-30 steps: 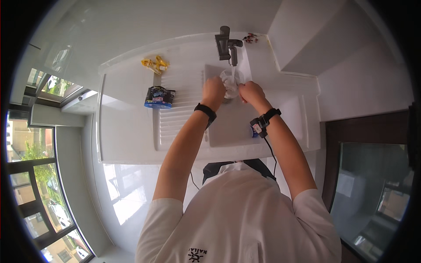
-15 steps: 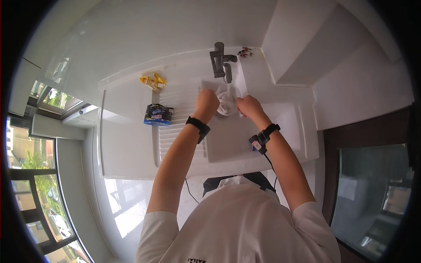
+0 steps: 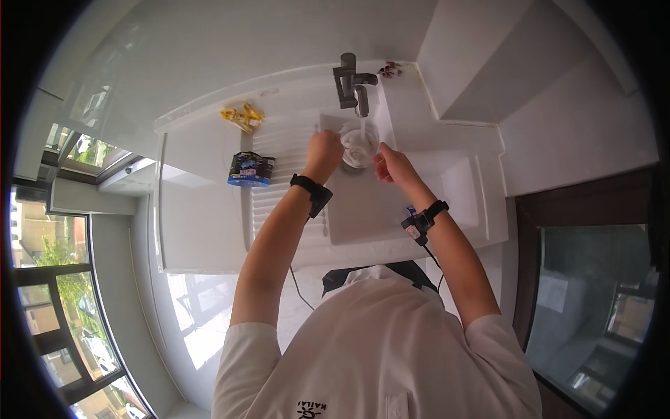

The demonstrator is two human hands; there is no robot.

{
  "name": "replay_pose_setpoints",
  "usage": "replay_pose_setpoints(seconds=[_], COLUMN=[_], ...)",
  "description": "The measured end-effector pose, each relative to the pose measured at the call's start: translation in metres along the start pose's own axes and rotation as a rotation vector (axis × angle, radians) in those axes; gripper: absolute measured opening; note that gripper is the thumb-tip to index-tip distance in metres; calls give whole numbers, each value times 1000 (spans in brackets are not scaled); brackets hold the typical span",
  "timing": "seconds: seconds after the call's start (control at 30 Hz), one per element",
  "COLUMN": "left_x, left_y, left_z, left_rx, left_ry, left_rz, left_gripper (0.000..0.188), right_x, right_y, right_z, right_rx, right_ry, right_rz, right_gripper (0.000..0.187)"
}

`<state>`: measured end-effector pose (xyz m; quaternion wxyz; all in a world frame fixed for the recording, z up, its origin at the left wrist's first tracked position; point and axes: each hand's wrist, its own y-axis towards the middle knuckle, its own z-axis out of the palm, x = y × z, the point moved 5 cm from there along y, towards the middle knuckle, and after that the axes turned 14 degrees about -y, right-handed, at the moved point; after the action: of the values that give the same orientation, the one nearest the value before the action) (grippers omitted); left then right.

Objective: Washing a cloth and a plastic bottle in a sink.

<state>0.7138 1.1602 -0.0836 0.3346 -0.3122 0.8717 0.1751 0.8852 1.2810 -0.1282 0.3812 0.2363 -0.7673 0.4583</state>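
The tap (image 3: 345,89) is already wetting the cloth (image 3: 359,148), rinsing seemingly unfinished, the left hand (image 3: 324,151) curling beside it, hold unclear, the right hand (image 3: 396,167) hanging loosely uncurled.

My counter (image 3: 199,209) is white, ribbed panel (image 3: 286,206) left of centre, sunken basin (image 3: 366,220) to its right, dark grey faucet (image 3: 347,85) mounted at the back. On it I've got a crumpled yellow wrapper (image 3: 244,117) toward the back left, a black-and-blue pouch (image 3: 250,170) nearer me at the panel's left edge, and small reddish bits (image 3: 391,69), too tiny to identify, just right of the faucet. White bundle (image 3: 358,148) sits in my basin under running water.
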Motion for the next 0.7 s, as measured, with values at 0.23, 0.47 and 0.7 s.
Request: replay_pose_setpoints(seconds=[0.23, 0.47, 0.7], left_x=[9, 2, 14], left_y=[-3, 3, -8], left_z=[-7, 8, -4], left_rx=[205, 210, 221], left_ry=[-195, -167, -212], left_rz=[-266, -266, -190], left_gripper=[24, 29, 37], right_x=[-36, -67, -17], right_y=[-8, 44, 24], right_z=[36, 64, 82], right_rx=[21, 346, 334], right_ry=[505, 1026, 1235], right_rz=[350, 25, 20], right_gripper=[80, 87, 80])
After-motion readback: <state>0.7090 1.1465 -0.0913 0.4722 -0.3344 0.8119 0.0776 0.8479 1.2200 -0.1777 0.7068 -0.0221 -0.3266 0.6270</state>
